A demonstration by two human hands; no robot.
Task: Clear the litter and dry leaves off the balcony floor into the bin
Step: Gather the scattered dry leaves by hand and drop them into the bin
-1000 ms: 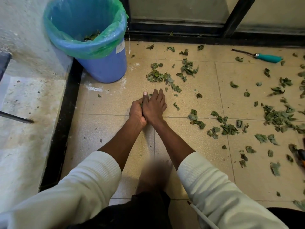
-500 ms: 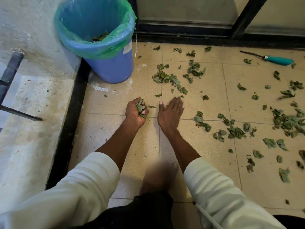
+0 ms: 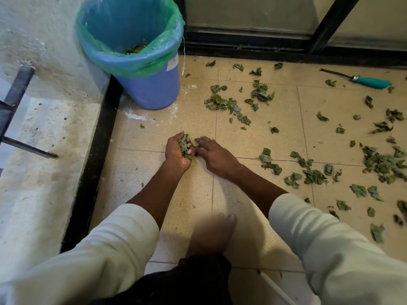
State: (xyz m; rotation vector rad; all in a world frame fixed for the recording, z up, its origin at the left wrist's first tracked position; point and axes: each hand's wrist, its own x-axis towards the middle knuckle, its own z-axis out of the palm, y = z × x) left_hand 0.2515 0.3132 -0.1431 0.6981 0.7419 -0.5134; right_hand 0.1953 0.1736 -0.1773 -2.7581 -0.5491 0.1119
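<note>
My left hand (image 3: 176, 150) grips a handful of dry green leaves (image 3: 184, 146) just above the tiled floor. My right hand (image 3: 214, 155) lies beside it, fingers stretched flat toward the handful, holding nothing. The blue bin (image 3: 149, 89), lined with a green bag, stands at the back left with a few leaves inside. Loose leaves lie in a cluster (image 3: 229, 104) beyond my hands and in a bigger scatter (image 3: 312, 175) to the right.
A teal-handled tool (image 3: 370, 82) lies at the back right near the black door frame (image 3: 275, 51). A raised pale ledge (image 3: 44, 164) with a black edge runs along the left. My bare foot (image 3: 211, 236) is on the tile below my hands.
My hands were pressed together on the floor, then parted. The left hand has lifted with leaves in its grip and the right hand has come back beside it. The view has shifted.
</note>
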